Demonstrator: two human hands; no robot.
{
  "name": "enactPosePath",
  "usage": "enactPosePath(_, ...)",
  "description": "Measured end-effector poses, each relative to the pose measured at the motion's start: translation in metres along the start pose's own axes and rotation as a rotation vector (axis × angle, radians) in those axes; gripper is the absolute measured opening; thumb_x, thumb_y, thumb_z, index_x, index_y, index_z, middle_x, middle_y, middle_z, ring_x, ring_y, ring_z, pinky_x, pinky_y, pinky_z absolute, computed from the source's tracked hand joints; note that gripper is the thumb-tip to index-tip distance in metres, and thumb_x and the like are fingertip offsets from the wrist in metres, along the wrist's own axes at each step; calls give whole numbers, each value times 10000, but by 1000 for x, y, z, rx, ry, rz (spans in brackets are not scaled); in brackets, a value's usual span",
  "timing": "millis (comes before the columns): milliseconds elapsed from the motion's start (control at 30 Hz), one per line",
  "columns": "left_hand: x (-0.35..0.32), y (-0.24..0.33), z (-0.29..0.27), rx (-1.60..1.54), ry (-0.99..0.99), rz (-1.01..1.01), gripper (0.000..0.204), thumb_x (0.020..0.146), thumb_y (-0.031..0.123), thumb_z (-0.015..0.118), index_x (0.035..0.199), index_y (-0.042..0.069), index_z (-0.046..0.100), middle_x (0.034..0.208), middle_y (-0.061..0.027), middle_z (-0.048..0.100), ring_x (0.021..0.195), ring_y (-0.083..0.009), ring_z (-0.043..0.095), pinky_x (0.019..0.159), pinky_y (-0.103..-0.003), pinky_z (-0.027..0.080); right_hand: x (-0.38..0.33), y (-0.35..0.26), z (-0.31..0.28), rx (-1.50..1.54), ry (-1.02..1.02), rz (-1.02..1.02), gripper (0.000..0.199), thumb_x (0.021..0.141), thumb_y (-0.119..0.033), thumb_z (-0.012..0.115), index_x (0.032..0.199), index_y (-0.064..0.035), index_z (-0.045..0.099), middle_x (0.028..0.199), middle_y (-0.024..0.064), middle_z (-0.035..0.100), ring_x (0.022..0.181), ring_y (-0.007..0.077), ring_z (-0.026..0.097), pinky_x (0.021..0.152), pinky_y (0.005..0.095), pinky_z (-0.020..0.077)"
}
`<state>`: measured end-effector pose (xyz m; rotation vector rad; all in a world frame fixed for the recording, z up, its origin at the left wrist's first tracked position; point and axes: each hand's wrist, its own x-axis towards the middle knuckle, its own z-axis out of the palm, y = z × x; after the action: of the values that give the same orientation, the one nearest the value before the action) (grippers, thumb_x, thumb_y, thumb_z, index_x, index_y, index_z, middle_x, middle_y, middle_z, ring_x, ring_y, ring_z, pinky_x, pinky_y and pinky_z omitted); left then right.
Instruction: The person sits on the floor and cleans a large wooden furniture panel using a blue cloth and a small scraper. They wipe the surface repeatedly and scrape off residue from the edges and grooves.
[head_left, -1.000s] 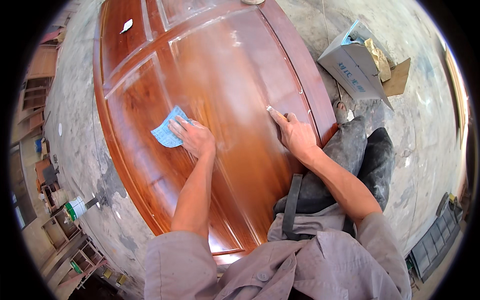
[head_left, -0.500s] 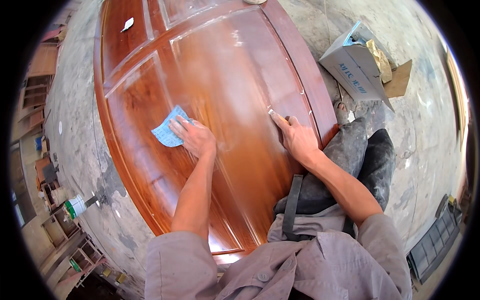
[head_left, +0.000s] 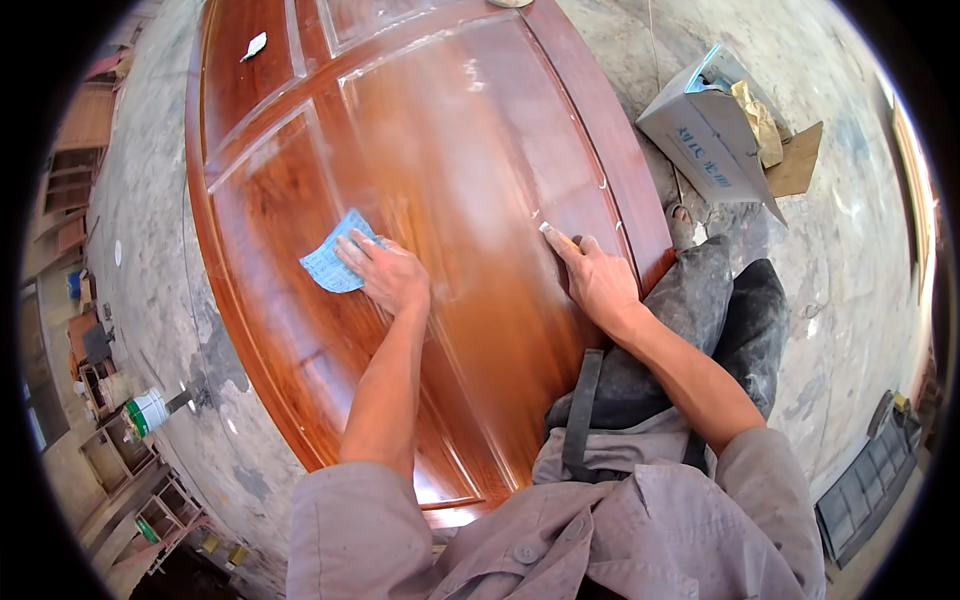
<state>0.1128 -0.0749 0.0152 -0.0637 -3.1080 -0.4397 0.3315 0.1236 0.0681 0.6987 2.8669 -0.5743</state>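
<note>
A glossy reddish-brown panelled wooden door point(head_left: 455, 265) lies flat before me, with a hazy, dusty-looking patch across its large raised panel. My left hand point(head_left: 395, 275) is on the door's left part, its fingers lying over a blue printed sheet of sandpaper point(head_left: 325, 262); the thumb is hidden. Farther right, my right hand point(head_left: 607, 285) rests by the panel's right groove. Its index finger stretches forward and the other fingers curl under. At that fingertip shows a small whitish bit point(head_left: 545, 229), too small to name.
A crumpled white scrap point(head_left: 255, 46) lies on the door's far left. Right of the door, an open cardboard box point(head_left: 705, 145) with brown paper stands on the stained concrete floor point(head_left: 850, 260). At left are a white-and-green bucket point(head_left: 148, 411) and wooden frames point(head_left: 110, 465). A dark slatted panel point(head_left: 870, 480) lies lower right.
</note>
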Motion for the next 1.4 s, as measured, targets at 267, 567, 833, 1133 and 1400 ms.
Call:
enactPosePath(267, 1, -5, 5, 4, 25, 12, 583, 1087, 208, 494, 1619, 10, 363, 1725, -210, 280, 1612, -377, 222, 1246, -504, 362, 15, -3, -1, -3, 16, 18, 563, 1015, -101, 550, 1552, -271, 543, 1009, 199, 682, 696, 429, 698, 651, 533, 580)
enactPosePath(567, 2, -4, 5, 36, 22, 6, 580, 1090, 215, 489, 1618, 8, 364, 1726, -204, 278, 1616, -368, 218, 1221, -505, 398, 27, -2, -1, 1, 19, 7, 518, 1032, -139, 544, 1534, -262, 558, 988, 215, 674, 698, 454, 686, 659, 555, 576)
enactPosePath(833, 4, -10, 12, 119, 62, 43, 575, 1101, 221, 466, 1616, -3, 345, 1727, -213, 264, 1620, -372, 208, 1155, -486, 494, 34, 2, -8, -29, 8, -33, 569, 1013, -105, 544, 1550, -293, 537, 997, 200, 678, 704, 447, 691, 667, 550, 584)
enactPosePath(1133, 2, -9, 9, 95, 39, 31, 576, 1100, 223, 477, 1615, 1, 344, 1730, -205, 262, 1622, -364, 203, 1145, -483, 508, 46, 3, -19, -51, -42, -66, 595, 1005, -84, 526, 1557, -305, 528, 994, 185, 683, 736, 436, 703, 687, 537, 593)
enactPosePath(1400, 2, -7, 9, 91, 48, 29, 576, 1098, 219, 484, 1613, 2, 350, 1732, -196, 262, 1620, -361, 213, 1137, -488, 515, 62, -6, -21, -52, -10, -45, 571, 1008, -90, 529, 1548, -277, 541, 1003, 208, 684, 739, 448, 703, 695, 547, 590)
